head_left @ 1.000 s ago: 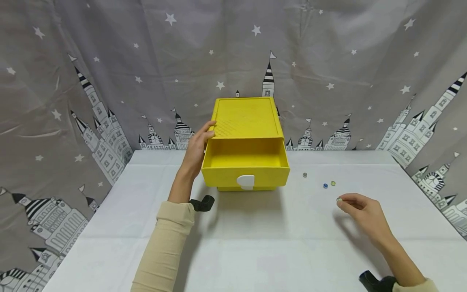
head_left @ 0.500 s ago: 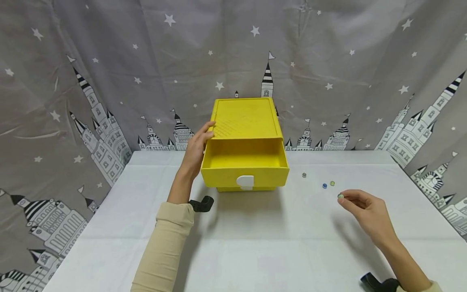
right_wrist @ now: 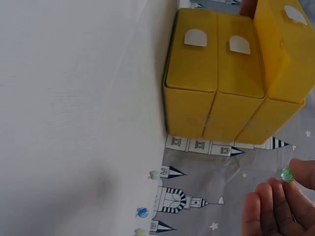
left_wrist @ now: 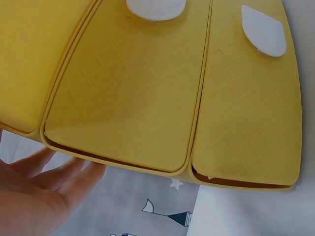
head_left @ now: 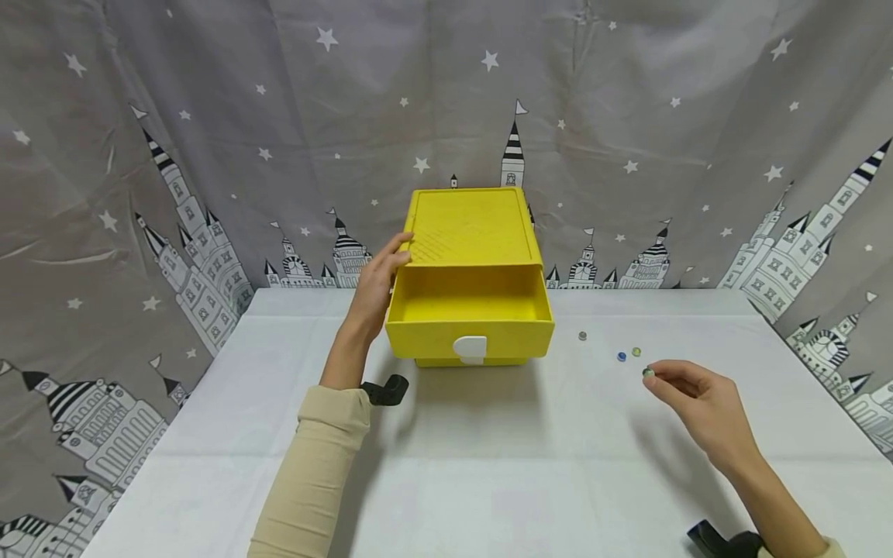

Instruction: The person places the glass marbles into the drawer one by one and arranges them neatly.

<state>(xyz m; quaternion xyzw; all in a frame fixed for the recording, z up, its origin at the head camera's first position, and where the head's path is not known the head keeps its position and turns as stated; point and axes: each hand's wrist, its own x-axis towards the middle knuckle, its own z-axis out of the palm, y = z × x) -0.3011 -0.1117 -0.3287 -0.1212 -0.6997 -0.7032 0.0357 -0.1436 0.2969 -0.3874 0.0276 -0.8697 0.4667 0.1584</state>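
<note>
A yellow drawer cabinet (head_left: pixel 474 225) stands on the table, its top drawer (head_left: pixel 469 339) pulled out, with bare yellow inside. My left hand (head_left: pixel 373 291) rests against the cabinet's left side, fingertips at the top edge; in the left wrist view its fingers (left_wrist: pixel 74 179) lie extended along that side. Above the table at the right, my right hand (head_left: pixel 701 403) pinches a green glass marble (right_wrist: pixel 287 174) between thumb and forefinger. Beyond that hand lie a blue marble (head_left: pixel 622 356), a yellow-green marble (head_left: pixel 636 352) and a clear greyish marble (head_left: pixel 582 335).
White cloth covers the table (head_left: pixel 488 480). A grey curtain (head_left: pixel 432 93) printed with castles and stars hangs behind it and at both sides. Two lower drawers with white handles (right_wrist: pixel 239 44) are pushed in below the top one.
My right hand has risen slightly and shifted a little away from me with the green marble, which has turned between the fingertips. The left hand, cabinet and loose marbles stay put.
</note>
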